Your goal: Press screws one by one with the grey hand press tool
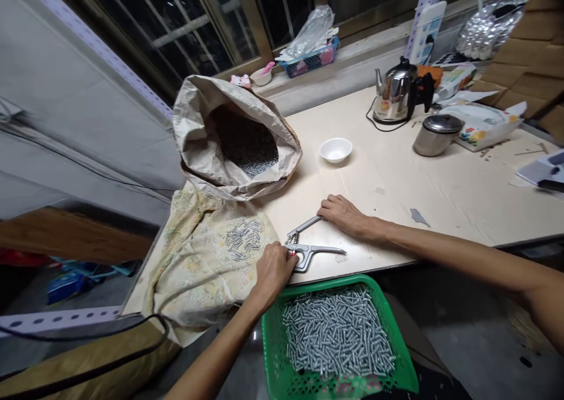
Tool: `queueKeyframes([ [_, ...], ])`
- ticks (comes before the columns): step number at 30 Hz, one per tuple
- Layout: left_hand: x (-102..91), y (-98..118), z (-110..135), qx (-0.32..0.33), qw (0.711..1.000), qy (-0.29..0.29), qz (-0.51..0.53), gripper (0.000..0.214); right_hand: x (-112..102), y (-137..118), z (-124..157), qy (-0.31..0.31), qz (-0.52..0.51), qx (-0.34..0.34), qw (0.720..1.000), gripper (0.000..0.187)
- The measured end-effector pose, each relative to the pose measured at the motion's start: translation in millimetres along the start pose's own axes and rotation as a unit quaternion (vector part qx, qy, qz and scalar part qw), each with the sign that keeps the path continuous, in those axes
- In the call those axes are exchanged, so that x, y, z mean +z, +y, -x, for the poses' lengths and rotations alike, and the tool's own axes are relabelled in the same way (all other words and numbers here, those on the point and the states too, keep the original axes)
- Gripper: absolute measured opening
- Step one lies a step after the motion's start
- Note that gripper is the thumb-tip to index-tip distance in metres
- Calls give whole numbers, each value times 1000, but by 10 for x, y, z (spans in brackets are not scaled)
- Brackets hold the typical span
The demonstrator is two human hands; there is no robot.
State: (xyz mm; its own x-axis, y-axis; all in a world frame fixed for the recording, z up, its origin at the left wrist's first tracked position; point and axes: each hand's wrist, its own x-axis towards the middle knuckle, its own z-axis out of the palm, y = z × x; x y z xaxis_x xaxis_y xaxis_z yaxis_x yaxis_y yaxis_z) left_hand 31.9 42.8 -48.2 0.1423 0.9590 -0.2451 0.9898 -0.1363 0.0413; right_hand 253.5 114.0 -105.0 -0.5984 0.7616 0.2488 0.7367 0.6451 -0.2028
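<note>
A grey metal hand tool like pliers, with two long handles and a coil spring, rests on the table's near edge, its handles spread apart. My right hand is closed around the end of its upper handle. At the tool's head, my left hand has its fingers pinched together; a small red spot shows by the fingertips, and what they hold is hidden. Beside my left hand, a small heap of silver screw-like pieces lies on a patterned yellowish cloth. Below the table edge, a green basket holds many silver threaded pieces.
An open woven sack with more metal pieces stands at the back left. A white bowl, a steel kettle and a lidded metal pot stand farther back. A grey scrap lies right of my forearm.
</note>
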Motion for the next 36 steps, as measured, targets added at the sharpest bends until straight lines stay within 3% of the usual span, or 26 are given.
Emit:
queueKeyframes([
  [5, 98, -33, -63, 7, 991, 117, 65, 25, -17, 80, 10, 28, -7, -6, 1000, 20],
  [9, 124, -213, -254, -80, 967, -9, 241, 37, 9, 91, 30, 37, -26, -12, 999, 23],
  [11, 57, -274, -256, -98, 952, -5, 288, 40, 22, 98, 32, 44, -43, 0, 998, 22],
  [13, -43, -276, -102, -76, 950, 89, 289, 37, 28, 109, 32, 49, -56, 9, 997, 21],
  [15, -137, -242, 181, -13, 950, 163, 267, 32, 32, 121, 32, 48, -62, 10, 997, 20],
  [18, -223, -283, 568, 78, 966, 110, 218, 28, 43, 134, 34, 46, -66, 5, 997, 20],
  [20, -256, -463, 613, 56, 982, 107, 146, 28, 58, 137, 36, 48, -65, 5, 997, 20],
  [23, -284, -906, 339, -83, 981, 178, -3, 35, 77, 133, 37, 51, -60, 7, 997, 19],
  [27, -231, -1338, -141, -140, 981, 114, -66, 34, 79, 117, 36, 51, -59, 11, 997, 20],
  [33, -131, -1462, -344, -162, 985, 52, -28, 24, 78, 112, 27, 50, -65, 16, 997, 21],
  [36, -202, -1530, -337, -140, 987, 74, -25, 23, 91, 116, 24, 55, -60, 16, 997, 21],
])
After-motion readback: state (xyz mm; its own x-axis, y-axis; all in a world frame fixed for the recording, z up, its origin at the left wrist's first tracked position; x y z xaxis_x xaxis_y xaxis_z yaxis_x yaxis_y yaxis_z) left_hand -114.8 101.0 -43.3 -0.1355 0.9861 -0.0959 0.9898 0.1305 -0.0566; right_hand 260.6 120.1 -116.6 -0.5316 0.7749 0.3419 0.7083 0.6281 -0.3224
